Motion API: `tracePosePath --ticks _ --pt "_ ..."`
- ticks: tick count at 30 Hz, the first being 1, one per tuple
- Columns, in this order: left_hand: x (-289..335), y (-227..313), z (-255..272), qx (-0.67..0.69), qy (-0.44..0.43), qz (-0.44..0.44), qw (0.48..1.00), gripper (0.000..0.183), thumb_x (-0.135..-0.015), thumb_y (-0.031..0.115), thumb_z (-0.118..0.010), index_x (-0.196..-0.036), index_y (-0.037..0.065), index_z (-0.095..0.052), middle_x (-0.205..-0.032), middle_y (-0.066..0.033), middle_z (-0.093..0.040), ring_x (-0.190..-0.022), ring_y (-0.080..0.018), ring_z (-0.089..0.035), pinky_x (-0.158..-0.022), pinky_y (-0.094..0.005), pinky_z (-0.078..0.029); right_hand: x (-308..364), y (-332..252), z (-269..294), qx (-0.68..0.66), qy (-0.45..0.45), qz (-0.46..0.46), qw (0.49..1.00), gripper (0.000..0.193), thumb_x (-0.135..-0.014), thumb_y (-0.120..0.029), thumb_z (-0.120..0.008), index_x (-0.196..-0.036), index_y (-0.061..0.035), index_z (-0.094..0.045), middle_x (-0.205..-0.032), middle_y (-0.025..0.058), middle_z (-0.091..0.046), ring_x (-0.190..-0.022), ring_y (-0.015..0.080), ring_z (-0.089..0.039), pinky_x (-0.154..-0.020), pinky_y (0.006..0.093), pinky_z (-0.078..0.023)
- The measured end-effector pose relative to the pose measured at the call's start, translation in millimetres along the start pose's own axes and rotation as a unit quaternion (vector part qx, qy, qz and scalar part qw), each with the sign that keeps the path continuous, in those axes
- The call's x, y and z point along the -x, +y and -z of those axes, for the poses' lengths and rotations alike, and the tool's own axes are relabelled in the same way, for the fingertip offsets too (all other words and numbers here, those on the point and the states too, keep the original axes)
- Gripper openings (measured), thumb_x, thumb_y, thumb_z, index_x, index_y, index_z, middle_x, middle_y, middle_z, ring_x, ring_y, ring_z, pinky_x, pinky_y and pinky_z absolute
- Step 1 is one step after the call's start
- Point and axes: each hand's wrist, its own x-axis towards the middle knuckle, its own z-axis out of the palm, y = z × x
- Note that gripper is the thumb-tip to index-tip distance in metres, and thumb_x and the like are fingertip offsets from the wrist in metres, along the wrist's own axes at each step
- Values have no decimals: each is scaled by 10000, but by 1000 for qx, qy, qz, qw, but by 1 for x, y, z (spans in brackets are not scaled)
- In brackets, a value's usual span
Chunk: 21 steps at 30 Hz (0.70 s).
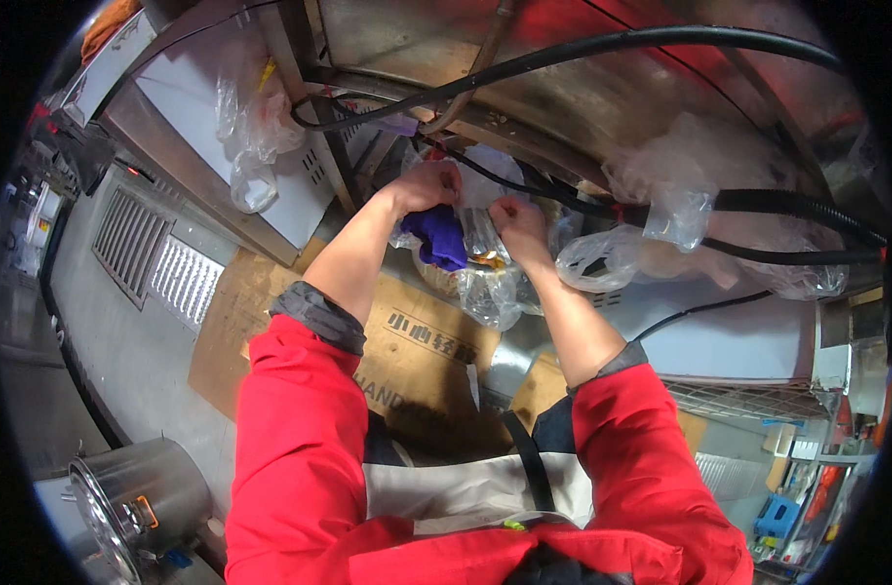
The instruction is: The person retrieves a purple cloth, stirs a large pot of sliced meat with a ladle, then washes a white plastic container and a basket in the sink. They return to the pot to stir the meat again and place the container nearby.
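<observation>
Both arms reach forward, red sleeves pushed up to the elbows. A clear plastic bag (477,234) hangs between my hands, with something orange and brown showing low down in it. My left hand (430,185) has its fingers curled closed at the bag's upper left. Just under that hand hangs a bunched purple cloth (438,237); whether the fingers touch it cannot be made out. On the other side, my right hand (520,230) pinches the bag's right edge, fingers pressed together.
A black hose (563,54) arches above my hands, and ribbed black hoses (797,205) run off right. More clear plastic bags hang at the left (256,136) and right (680,195). Flattened cardboard (271,331) covers the floor before me. A steel pot (154,497) stands lower left.
</observation>
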Motion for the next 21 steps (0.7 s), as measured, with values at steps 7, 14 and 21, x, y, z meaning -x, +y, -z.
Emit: tracePosePath --ticks 7,14,21 --pt "2 -3 -13 -53 12 23 998 480 -814 184 -742 -1259 72 -601 -1154 -139 -686 -1072 -253 -642 -931 -360 -494 6 0 -6 50 -30 5 998 141 -809 -95 -603 -891 -34 -701 -817 164 -701 -785 282 -685 -728 380 -507" --pt "0 18 -45 -253 -29 -56 966 371 -851 294 -706 -1163 96 -672 -1118 -182 -695 -1085 -394 -631 -922 -447 -499 5 -13 -9 130 -43 12 990 175 -861 -196 -639 -874 -38 -713 -837 204 -691 -772 363 -678 -681 418 -502" --pt "4 14 -59 -304 43 -81 948 214 -882 241 -622 -976 60 -684 -985 -217 -690 -965 -435 -638 -818 -502 -518 3 -7 1 50 -112 -68 990 162 -935 -153 -650 -931 -4 -714 -712 79 -681 -675 153 -653 -623 318 -502"
